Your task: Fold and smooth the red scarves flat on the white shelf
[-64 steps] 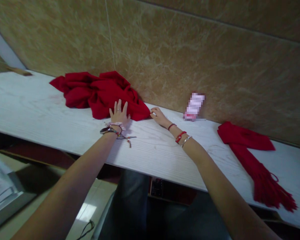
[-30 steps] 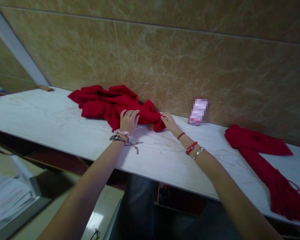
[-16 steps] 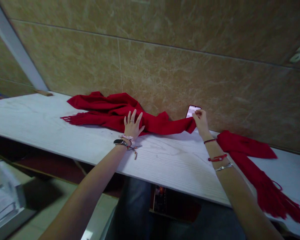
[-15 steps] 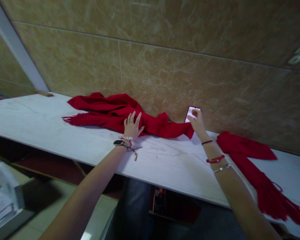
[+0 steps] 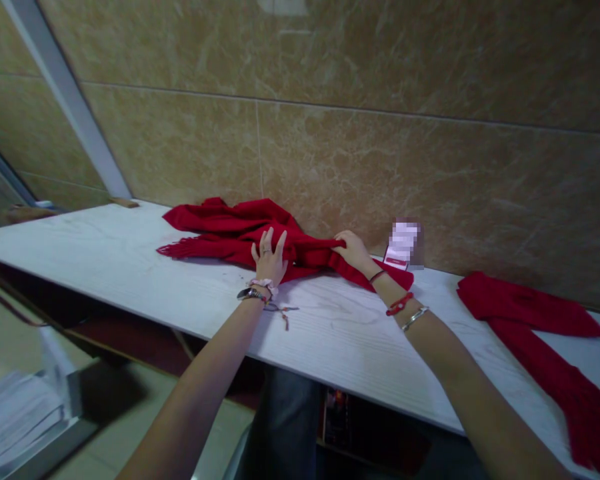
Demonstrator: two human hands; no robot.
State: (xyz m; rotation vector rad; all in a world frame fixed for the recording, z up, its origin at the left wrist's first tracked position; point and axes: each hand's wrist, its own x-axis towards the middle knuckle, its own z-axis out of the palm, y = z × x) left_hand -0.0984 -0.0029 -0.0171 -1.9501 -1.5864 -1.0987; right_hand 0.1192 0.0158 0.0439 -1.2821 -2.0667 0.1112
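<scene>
Head view gives us a red scarf (image 5: 313,255), soft, matte and deeply creased, stretched along the back of a white wood-grained surface (image 5: 310,333), one fringed end towards the left edge. Our left hand (image 5: 271,257) rests on it, fingers spread and loose; our right hand (image 5: 354,252) pinches a raised fold, though how many layers we cannot tell. Past the right wrist, a flat tip of cloth lies just in front of a slim phone (image 5: 403,243), propped against the tan marbled wall (image 5: 330,167). Nearer the right edge, a second red scarf (image 5: 540,353) bends at an angle. Between our hands and the front edge runs a broad strip of grain, crossed by both forearms.
</scene>
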